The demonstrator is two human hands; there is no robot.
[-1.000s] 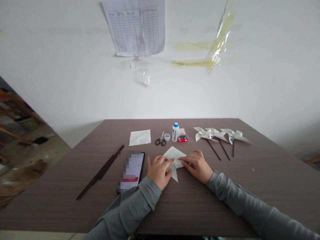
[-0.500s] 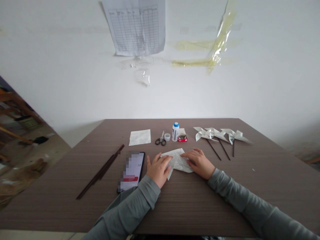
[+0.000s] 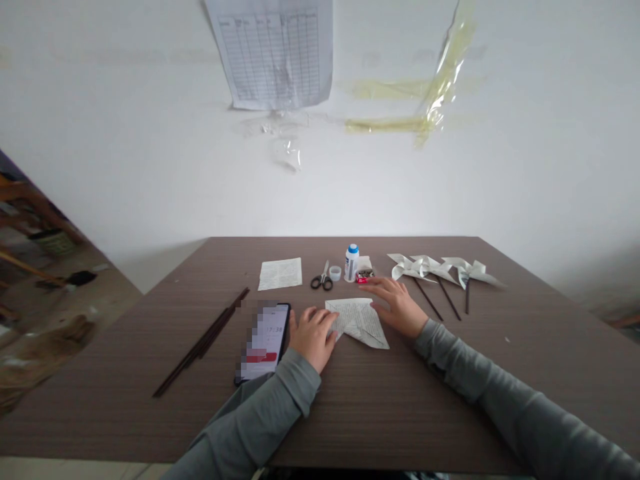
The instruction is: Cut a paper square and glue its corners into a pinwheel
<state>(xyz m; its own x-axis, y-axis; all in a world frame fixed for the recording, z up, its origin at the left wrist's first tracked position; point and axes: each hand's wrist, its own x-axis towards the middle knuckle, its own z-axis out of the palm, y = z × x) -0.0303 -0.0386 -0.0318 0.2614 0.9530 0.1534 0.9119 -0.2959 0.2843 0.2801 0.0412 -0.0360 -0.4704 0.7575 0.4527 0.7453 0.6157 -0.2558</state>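
Folded printed paper (image 3: 361, 320) lies flat on the brown counter (image 3: 350, 400), between the two hands — a triangular flap points toward the person. Left hand (image 3: 311, 335) rests palm down, fingers loose, fingertips on the paper's left edge; nothing grasped. Right hand (image 3: 397, 304) lies flat and spread at the paper's right corner, also grasping nothing. Phone (image 3: 265, 340) sits just left of the left hand. Beyond — scissors (image 3: 321, 280), glue bottle (image 3: 351, 263), three paper pinwheels (image 3: 440, 269); dark sticks (image 3: 203, 343) at far left.
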